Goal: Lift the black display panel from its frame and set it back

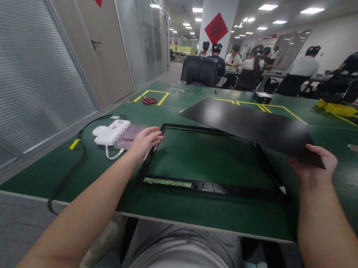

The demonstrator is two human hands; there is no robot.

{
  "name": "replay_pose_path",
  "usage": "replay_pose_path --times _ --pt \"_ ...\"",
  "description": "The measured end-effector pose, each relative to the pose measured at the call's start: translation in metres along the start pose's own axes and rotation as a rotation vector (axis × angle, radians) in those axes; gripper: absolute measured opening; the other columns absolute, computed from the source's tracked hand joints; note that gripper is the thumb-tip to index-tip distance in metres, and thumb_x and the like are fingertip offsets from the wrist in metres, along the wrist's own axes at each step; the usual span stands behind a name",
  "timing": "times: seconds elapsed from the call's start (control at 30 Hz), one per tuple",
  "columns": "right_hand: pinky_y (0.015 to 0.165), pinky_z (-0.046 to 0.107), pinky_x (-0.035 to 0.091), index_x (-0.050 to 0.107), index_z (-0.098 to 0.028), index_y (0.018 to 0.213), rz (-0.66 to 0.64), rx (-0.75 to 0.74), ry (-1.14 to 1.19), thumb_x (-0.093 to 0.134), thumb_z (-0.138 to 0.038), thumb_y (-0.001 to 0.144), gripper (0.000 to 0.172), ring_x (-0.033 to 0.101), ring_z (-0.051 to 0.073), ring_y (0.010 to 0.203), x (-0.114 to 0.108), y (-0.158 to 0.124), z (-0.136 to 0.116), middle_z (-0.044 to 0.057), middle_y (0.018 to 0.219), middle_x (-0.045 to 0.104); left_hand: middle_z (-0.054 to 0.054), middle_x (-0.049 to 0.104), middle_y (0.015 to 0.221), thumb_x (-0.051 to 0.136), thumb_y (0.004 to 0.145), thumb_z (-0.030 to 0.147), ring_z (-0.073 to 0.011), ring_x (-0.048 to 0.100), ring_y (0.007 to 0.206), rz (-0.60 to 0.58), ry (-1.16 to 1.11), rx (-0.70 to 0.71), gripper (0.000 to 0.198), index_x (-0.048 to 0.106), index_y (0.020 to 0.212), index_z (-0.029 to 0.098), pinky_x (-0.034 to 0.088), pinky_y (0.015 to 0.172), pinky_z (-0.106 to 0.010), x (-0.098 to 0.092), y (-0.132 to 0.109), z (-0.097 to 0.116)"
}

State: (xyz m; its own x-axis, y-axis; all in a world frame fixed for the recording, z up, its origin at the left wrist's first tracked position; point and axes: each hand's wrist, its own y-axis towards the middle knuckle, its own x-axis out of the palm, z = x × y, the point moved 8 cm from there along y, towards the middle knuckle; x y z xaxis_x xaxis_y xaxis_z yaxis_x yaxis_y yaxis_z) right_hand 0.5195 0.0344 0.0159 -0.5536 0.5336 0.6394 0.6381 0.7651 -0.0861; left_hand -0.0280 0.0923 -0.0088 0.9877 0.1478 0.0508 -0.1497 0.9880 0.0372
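Note:
Gripped at its right corner by my right hand [318,164], a thin black panel [245,123] is held tilted above the table. Below and in front of it lies a black rectangular frame [234,191], its far right part hidden by the panel. A green circuit board strip [167,182] sits along the near left edge of the frame. At the frame's left side is my left hand [146,141], fingers stretched out and holding nothing; whether the fingertips touch the frame I cannot tell.
On the green table [55,177], a white device [112,132], a phone [132,134] and a black cable [74,164] lie to the left. Red-handled scissors [149,100], a clear cup [181,86] and a yellow tray [337,108] are farther back. Several people sit beyond.

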Motion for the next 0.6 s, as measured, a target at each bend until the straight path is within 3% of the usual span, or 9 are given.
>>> replay_pose_path --times 0.13,0.27,0.4,0.6 --pt "0.068 0.046 0.066 0.066 -0.019 0.089 -0.142 0.035 -0.093 0.062 -0.012 0.053 0.036 0.073 0.029 0.082 0.010 -0.005 0.005 0.010 0.090 0.072 -0.014 0.080 0.101 0.076 0.086 0.033 -0.0249 0.079 0.103 -0.048 -0.179 -0.139 0.026 0.069 0.104 0.016 0.062 0.096 -0.037 0.003 -0.003 -0.003" --pt "0.085 0.058 0.065 0.070 -0.021 0.097 -0.305 0.028 -0.166 0.065 -0.012 0.052 0.046 0.075 0.035 0.098 0.026 -0.018 0.008 0.010 0.097 0.076 -0.006 0.079 0.086 0.081 0.074 0.013 -0.0194 0.078 0.086 -0.083 -0.216 -0.133 0.034 0.072 0.106 0.016 0.063 0.089 -0.033 0.007 -0.005 0.001" --pt "0.082 0.055 0.066 0.073 -0.020 0.103 -0.340 0.031 -0.269 0.066 -0.012 0.051 0.053 0.076 0.035 0.097 0.034 -0.032 0.012 0.010 0.100 0.077 -0.002 0.079 0.081 0.083 0.062 0.002 -0.0169 0.076 0.079 -0.036 -0.229 -0.073 0.049 0.073 0.109 0.015 0.062 0.087 -0.031 0.001 -0.001 0.001" --pt "0.074 0.037 0.064 0.073 -0.024 0.112 -0.399 0.085 -0.457 0.073 -0.002 0.048 0.067 0.076 0.025 0.087 0.036 -0.037 0.025 0.002 0.095 0.079 0.000 0.078 0.082 0.090 0.058 0.012 -0.0205 0.078 0.091 0.060 -0.186 0.054 0.056 0.073 0.111 0.018 0.060 0.093 -0.035 -0.015 0.009 0.003"
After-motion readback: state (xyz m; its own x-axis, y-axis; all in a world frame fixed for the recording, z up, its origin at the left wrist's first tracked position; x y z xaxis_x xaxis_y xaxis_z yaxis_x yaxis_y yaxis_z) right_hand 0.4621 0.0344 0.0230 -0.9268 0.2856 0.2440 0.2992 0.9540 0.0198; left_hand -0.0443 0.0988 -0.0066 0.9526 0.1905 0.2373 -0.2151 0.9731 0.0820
